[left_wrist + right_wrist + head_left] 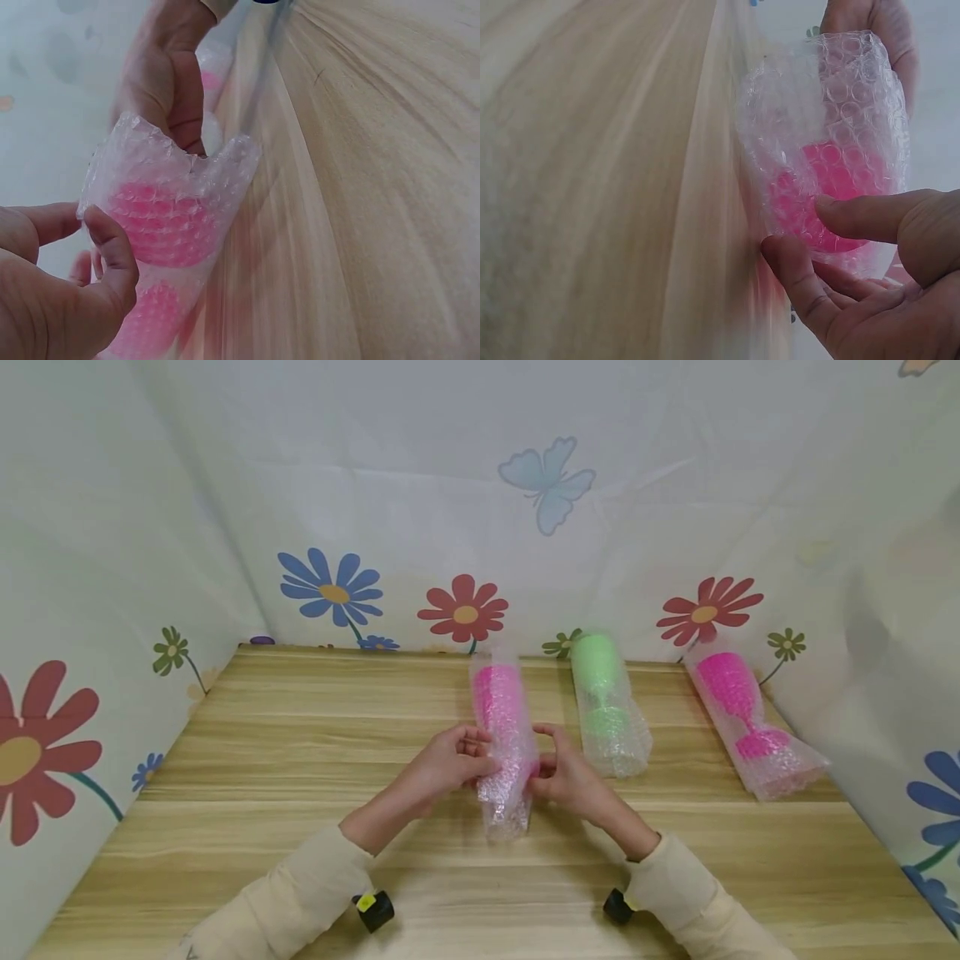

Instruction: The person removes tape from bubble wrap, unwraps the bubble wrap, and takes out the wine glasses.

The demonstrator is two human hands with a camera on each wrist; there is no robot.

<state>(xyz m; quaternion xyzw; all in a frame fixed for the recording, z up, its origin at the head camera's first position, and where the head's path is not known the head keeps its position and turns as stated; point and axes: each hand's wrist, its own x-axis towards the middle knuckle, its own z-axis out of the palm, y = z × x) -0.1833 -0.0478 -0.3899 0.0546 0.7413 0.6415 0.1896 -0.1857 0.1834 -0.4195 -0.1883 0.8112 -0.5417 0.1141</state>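
A pink goblet-shaped thing, rolled in clear bubble wrap, lies lengthwise on the wooden table in front of me. My left hand pinches the wrap along its left side; in the left wrist view, thumb and forefinger meet at the wrap's edge. From the other side my right hand holds the bundle around the lower pink part. The right wrist view has that thumb lying on the wrap over the pink, with the fingers at its lower side. The wrap's near end stands loose and gapes.
To the right lie two more bubble-wrapped goblet shapes, a green one and a pink one by the table's right edge. The wooden table meets a flowered cloth at the back and sides.
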